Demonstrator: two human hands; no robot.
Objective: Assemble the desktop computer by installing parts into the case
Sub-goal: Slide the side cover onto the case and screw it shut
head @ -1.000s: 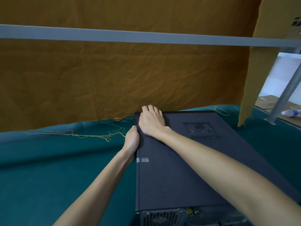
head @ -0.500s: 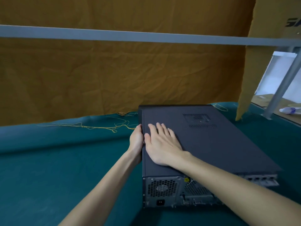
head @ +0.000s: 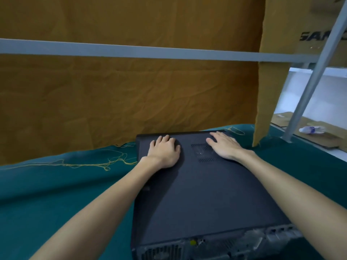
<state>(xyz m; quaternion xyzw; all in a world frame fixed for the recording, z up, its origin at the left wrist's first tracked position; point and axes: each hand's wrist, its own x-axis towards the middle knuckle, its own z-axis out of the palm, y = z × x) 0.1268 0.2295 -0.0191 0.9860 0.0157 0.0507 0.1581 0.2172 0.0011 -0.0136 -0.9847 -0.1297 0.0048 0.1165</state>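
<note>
with both palms spread flat on it, the dark grey metal desktop computer case (head: 202, 194) lies on its side on the teal cloth-covered table (head: 56, 194), its rear panel with the fan grille nearest the viewer. the left hand (head: 164, 152) rests open near the far left corner of the side panel, fingers loosely bent at the far edge and gripping nothing. the right hand (head: 224, 145) lies open too, fingers straight, its heel beside the small perforated vent (head: 204, 152).

the side panel looks closed, so this seems a late step: pressing or sliding the cover home. what could go wrong from here, as i judge it: if the hands push unevenly, the panel may ride out of its rail on one side and jam. the smooth cloth could let the whole case creep toward the mustard-brown fabric backdrop (head: 122, 100). the loose yellow threads (head: 84, 163) trailing just beside the case's left edge could get caught under it.

counting: one case, one vent in its panel, two hands, one tangle of threads, one horizontal grey metal bar (head: 131, 52), one slanted grey post (head: 309, 77), one clear plastic bottle (head: 311, 129) lying well apart at the right.
</note>
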